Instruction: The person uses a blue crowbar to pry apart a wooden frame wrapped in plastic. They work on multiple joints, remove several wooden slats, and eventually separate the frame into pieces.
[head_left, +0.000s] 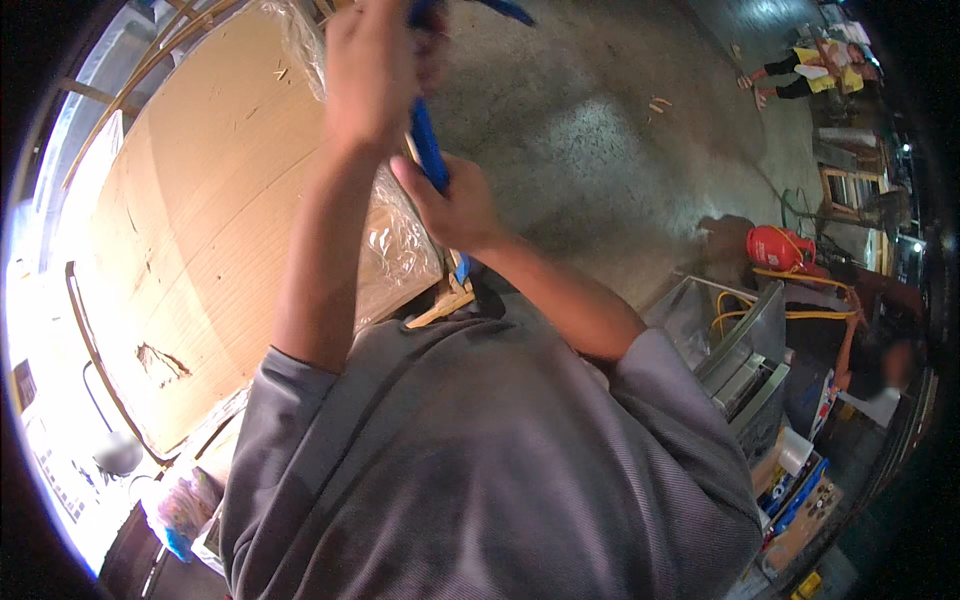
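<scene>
A long blue strip [428, 150], perhaps a strap or flat band, runs between my two hands. My left hand [370, 75] is raised at the top of the picture, blurred, with its fingers closed around the strip's upper part; a blue length sticks out to the right above it. Lower down, my right hand [455, 205] grips the same strip, thumb along its side. Another bit of blue shows below the right hand, by a light wooden edge. Just left of both hands lies a large cardboard-covered panel [215, 200], partly wrapped in clear plastic film [395, 240].
Wood scraps [660, 103] lie on the concrete floor [590, 180]. At right stand a red gas cylinder [780, 247] with a yellow hose, a metal cabinet [745, 370] and a tool tray [800, 500]. One person [845, 340] is at the right; others [830, 70] are farther off. A plastic bag [185, 510] sits lower left.
</scene>
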